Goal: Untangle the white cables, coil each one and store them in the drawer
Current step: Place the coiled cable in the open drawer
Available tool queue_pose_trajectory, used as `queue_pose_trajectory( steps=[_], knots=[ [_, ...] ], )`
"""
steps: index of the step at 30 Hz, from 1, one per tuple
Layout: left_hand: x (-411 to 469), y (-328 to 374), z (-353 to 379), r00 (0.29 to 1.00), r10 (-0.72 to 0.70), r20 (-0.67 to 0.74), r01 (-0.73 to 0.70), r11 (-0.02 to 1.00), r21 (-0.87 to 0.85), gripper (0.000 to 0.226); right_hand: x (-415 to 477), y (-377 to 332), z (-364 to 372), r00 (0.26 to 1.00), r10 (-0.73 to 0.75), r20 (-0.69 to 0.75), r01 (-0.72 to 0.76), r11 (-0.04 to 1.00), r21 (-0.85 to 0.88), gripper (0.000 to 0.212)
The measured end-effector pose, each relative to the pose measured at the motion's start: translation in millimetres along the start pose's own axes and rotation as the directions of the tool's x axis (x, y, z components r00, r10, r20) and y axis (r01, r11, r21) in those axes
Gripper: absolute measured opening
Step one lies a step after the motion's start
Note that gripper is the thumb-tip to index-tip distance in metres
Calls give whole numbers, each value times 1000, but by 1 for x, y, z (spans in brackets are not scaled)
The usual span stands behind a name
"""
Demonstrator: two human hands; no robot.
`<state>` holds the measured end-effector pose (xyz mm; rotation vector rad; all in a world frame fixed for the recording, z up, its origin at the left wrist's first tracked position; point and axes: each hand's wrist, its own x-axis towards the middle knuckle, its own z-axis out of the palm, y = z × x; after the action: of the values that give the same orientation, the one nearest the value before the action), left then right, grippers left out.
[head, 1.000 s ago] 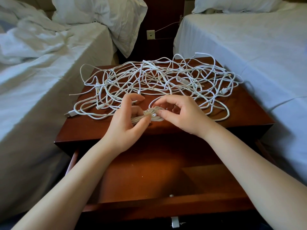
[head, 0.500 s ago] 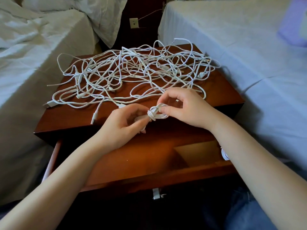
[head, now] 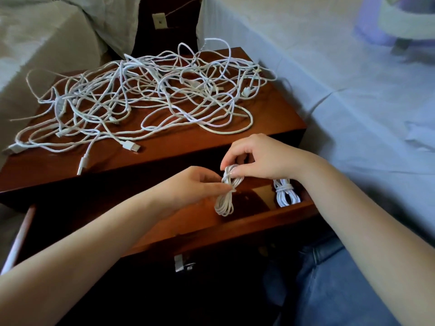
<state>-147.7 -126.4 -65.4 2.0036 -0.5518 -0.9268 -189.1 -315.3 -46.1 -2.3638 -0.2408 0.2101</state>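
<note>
Head view: left hand (head: pixel 188 187) pinched the coiled cable (head: pixel 225 196) at its wrapped waist and right hand (head: pixel 261 158) pinched the top loop, over the open drawer (head: pixel 247 222), likely so the wrap would not spring loose. One finished coil (head: pixel 286 194) lay in the drawer. The tangle (head: pixel 150 97) sat on the worktop (head: pixel 273 114).

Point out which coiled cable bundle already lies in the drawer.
The bundle at the drawer's right end, beside the right wrist. The other coil is held over the drawer by the left hand and right hand.
</note>
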Motion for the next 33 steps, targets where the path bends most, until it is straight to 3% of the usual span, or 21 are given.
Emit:
queue_pose_trajectory(
  steps=[3, 10, 15, 20, 24, 33],
  knots=[
    [12, 3, 12, 999, -45, -4, 45, 999, -24, 24, -1, 9, -1, 998, 56, 11, -56, 998, -39, 20],
    [36, 8, 43, 982, -188, 17, 186, 947, -261, 17, -9, 35, -12, 969, 243, -47, -247, 946, -212, 27],
    [49, 19, 60, 980, -200, 12, 195, 940, -281, 22, -12, 41, -12, 951, 225, -211, -271, 936, -224, 27],
    [56, 28, 70, 971, -229, -73, 195, 927, -321, 31, -14, 38, -13, 956, 230, -183, -270, 932, -242, 24],
    [56, 30, 69, 977, -203, -62, 204, 979, 12, 35, -15, 35, -13, 961, 217, -170, -254, 936, -244, 22],
    [59, 22, 69, 991, -3, -130, 43, 953, 301, 47, -14, 35, -12, 965, 204, -162, -241, 936, -257, 21]
  ],
)
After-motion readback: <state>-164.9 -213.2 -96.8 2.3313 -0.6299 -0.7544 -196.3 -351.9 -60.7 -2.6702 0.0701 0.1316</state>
